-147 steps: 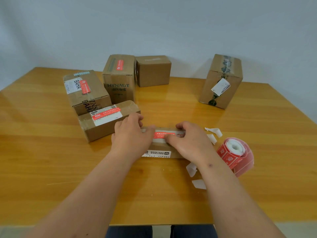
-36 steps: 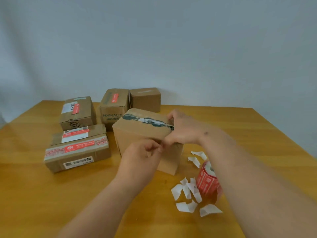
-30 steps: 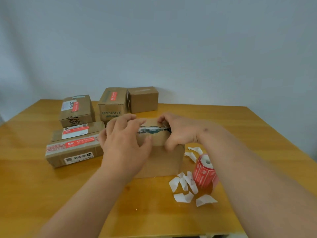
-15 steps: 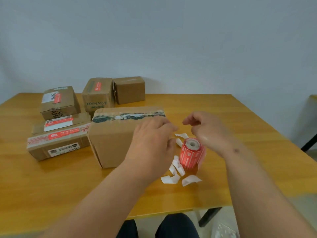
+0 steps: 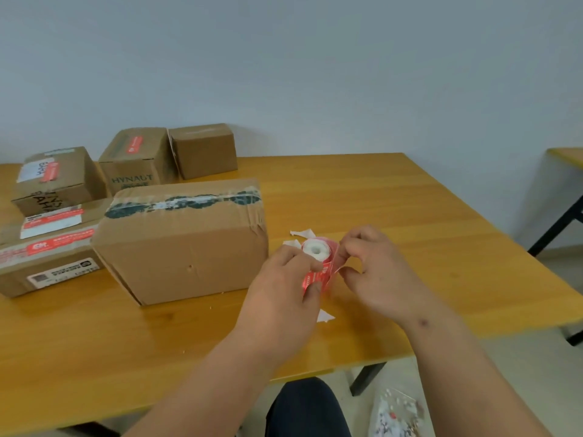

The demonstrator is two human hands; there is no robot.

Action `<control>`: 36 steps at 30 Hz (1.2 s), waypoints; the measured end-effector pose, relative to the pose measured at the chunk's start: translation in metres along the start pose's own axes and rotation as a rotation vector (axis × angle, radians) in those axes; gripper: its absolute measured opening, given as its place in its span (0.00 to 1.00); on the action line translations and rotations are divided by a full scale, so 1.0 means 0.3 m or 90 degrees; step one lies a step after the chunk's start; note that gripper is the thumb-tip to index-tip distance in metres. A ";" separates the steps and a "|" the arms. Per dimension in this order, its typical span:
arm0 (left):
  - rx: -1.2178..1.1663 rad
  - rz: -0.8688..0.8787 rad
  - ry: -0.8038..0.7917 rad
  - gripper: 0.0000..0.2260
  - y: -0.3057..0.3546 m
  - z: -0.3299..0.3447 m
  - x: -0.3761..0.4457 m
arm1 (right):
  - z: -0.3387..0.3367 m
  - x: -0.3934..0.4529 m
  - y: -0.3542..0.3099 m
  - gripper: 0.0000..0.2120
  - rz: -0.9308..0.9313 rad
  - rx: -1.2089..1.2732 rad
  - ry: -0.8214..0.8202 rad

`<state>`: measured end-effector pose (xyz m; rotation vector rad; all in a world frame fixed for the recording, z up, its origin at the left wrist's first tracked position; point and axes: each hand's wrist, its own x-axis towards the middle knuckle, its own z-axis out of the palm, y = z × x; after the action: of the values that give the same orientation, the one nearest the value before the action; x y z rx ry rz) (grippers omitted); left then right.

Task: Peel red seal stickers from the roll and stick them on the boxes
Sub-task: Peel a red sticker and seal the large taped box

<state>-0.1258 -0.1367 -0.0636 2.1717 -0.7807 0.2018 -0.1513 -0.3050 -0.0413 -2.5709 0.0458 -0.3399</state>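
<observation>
The red sticker roll [image 5: 316,251] with a white core stands on the wooden table [image 5: 378,197]. My left hand [image 5: 284,288] grips the roll from the left. My right hand [image 5: 375,272] pinches the loose red strip at the roll's right side. Just left of the roll lies a large brown box [image 5: 183,244] with dark-printed tape along its top and no red sticker in sight. Further left are a flat box [image 5: 47,266] and a second flat box [image 5: 53,219], both with red stickers, and behind them a BAHA box [image 5: 56,178] and a HYNAUT box [image 5: 135,159], also stickered.
A plain small box [image 5: 205,149] stands at the back by the wall. White backing scraps [image 5: 301,234] lie around the roll. The table's near edge runs just below my wrists. A second table [image 5: 568,156] stands at the right, and a bag of scraps [image 5: 394,414] is on the floor.
The stickered flat box went to the left pile and the large taped box came to the middle. Both hands have since left that box and taken hold of the roll.
</observation>
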 end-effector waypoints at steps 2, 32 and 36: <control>0.003 0.007 0.019 0.06 -0.004 0.009 0.003 | 0.006 -0.012 -0.001 0.08 -0.024 -0.015 0.004; -0.174 -0.148 -0.167 0.11 0.001 -0.117 0.044 | -0.018 -0.017 -0.106 0.05 -0.071 -0.019 -0.059; -0.203 -0.173 -0.175 0.12 -0.004 -0.125 0.043 | -0.010 -0.015 -0.100 0.05 -0.102 -0.017 -0.035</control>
<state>-0.1106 -0.1145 -0.0346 1.9927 -0.6080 -0.3446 -0.1574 -0.2805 -0.0242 -2.6147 -0.1775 -0.3299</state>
